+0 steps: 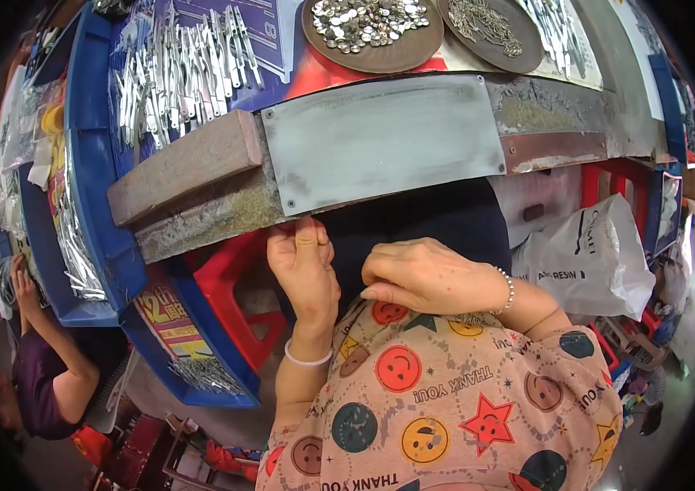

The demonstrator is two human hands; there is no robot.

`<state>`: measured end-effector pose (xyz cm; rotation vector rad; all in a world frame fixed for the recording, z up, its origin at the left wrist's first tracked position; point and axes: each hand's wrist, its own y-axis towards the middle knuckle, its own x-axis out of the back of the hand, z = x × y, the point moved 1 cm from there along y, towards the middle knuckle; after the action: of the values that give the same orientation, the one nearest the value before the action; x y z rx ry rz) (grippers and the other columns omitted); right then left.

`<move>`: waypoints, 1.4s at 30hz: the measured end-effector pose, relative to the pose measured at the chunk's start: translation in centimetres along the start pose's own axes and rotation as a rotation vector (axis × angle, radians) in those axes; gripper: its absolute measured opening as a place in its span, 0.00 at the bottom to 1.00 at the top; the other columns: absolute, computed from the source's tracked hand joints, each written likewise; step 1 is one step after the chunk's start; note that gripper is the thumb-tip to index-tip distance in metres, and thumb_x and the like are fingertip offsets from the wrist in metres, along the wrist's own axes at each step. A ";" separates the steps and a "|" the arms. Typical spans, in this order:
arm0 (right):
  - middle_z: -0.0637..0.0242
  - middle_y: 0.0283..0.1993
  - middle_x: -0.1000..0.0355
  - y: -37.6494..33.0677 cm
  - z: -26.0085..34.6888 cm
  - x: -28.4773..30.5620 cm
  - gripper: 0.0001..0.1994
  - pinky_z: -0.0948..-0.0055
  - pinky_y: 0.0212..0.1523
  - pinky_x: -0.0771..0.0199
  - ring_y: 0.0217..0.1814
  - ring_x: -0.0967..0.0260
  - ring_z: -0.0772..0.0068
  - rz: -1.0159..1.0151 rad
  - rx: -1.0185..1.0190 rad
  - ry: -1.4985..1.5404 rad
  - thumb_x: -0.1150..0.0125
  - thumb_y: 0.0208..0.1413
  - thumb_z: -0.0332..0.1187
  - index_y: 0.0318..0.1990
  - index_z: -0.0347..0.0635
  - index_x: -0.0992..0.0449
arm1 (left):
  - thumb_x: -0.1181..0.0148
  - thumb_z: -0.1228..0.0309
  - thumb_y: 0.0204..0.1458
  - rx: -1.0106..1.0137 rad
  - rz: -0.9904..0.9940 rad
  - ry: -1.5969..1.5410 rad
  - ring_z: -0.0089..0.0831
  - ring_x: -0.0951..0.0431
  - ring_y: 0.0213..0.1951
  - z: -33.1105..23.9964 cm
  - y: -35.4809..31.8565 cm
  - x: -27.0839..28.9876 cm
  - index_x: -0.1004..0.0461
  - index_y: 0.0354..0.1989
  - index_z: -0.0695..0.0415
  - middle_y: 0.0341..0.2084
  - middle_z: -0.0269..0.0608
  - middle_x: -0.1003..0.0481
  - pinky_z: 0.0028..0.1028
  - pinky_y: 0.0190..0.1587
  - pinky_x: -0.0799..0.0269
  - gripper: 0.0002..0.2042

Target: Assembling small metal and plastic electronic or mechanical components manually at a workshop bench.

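Note:
My left hand is raised to the front edge of the workbench, its fingertips pinched together just under the grey metal plate; anything small between them is hidden. My right hand lies on my dark lap with its fingers curled shut, the thumb touching the edge of my smiley-patterned pink garment. Each wrist wears a bracelet. A worn wooden block sits on the bench to the left of the plate.
A pile of silver metal clips lies at the back left. Two round brown trays hold shiny discs and small metal parts. Blue trays stand left, a red stool below, a white bag right. Another person sits lower left.

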<state>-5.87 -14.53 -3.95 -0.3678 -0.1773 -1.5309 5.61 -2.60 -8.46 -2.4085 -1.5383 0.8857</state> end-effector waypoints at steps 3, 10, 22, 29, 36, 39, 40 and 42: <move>0.57 0.30 0.32 0.0 0.3 -0.3 0.12 0.62 0.31 0.32 0.32 0.32 0.52 0.029 0.008 -0.013 0.43 0.56 0.38 0.33 0.36 0.32 | 0.46 0.73 0.57 -0.026 0.018 0.015 0.15 0.43 0.14 -0.2 -0.1 0.1 0.32 0.34 0.59 0.19 0.33 0.34 0.15 0.16 0.49 0.04; 0.56 0.29 0.33 -0.3 0.6 0.1 0.11 0.59 0.31 0.33 0.33 0.33 0.49 -0.043 -0.008 -0.024 0.44 0.56 0.36 0.32 0.37 0.32 | 0.51 0.73 0.60 0.061 0.135 0.086 0.15 0.42 0.18 -0.2 -1.1 1.7 0.34 0.42 0.61 0.23 0.34 0.32 0.16 0.20 0.47 0.06; 0.58 0.31 0.32 1.2 2.6 0.4 0.07 0.66 0.29 0.31 0.30 0.31 0.56 -0.421 0.085 0.036 0.40 0.52 0.28 0.36 0.37 0.29 | 0.53 0.79 0.58 -0.257 0.292 0.294 0.15 0.37 0.26 -3.8 -5.8 -1.6 0.36 0.48 0.62 0.36 0.35 0.33 0.16 0.29 0.40 0.09; 0.61 0.25 0.34 2.6 4.4 0.5 0.06 0.68 0.24 0.33 0.24 0.33 0.59 -0.635 0.353 -0.163 0.38 0.46 0.25 0.30 0.38 0.30 | 0.55 0.77 0.61 -0.302 0.383 0.206 0.15 0.36 0.29 -4.7 -6.6 -3.0 0.41 0.54 0.60 0.40 0.37 0.31 0.14 0.30 0.39 0.13; 0.64 0.20 0.37 3.8 5.2 1.4 0.08 0.70 0.16 0.39 0.15 0.39 0.65 -0.776 0.661 -0.247 0.37 0.46 0.27 0.27 0.38 0.33 | 0.54 0.80 0.59 -0.749 0.325 0.431 0.26 0.25 0.37 -4.2 -6.8 -3.6 0.39 0.53 0.67 0.40 0.50 0.27 0.23 0.40 0.29 0.14; 0.64 0.19 0.37 3.5 5.3 1.2 0.07 0.72 0.16 0.38 0.15 0.38 0.65 -0.769 0.541 -0.277 0.39 0.49 0.26 0.26 0.37 0.32 | 0.55 0.80 0.59 -0.765 0.324 0.461 0.25 0.26 0.38 -3.7 -6.6 -3.4 0.39 0.53 0.67 0.40 0.49 0.27 0.23 0.41 0.29 0.14; 0.64 0.19 0.38 3.3 5.5 1.1 0.06 0.71 0.17 0.37 0.15 0.38 0.65 -0.754 0.496 -0.251 0.41 0.50 0.26 0.26 0.37 0.32 | 0.55 0.80 0.59 -0.761 0.328 0.457 0.25 0.26 0.38 -3.8 -6.5 -3.7 0.39 0.53 0.67 0.40 0.49 0.27 0.23 0.41 0.29 0.14; 0.64 0.20 0.36 3.3 5.5 1.4 0.07 0.72 0.18 0.36 0.16 0.36 0.65 -0.672 0.377 -0.044 0.43 0.53 0.28 0.26 0.37 0.30 | 0.55 0.80 0.59 -0.719 0.303 0.375 0.23 0.26 0.38 -4.1 -6.6 -4.4 0.39 0.51 0.67 0.41 0.47 0.27 0.22 0.42 0.29 0.12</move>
<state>-1.86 -13.93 1.26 -0.0311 -0.6655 -2.0958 1.43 -2.59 -0.57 -3.1050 -1.5347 -0.1593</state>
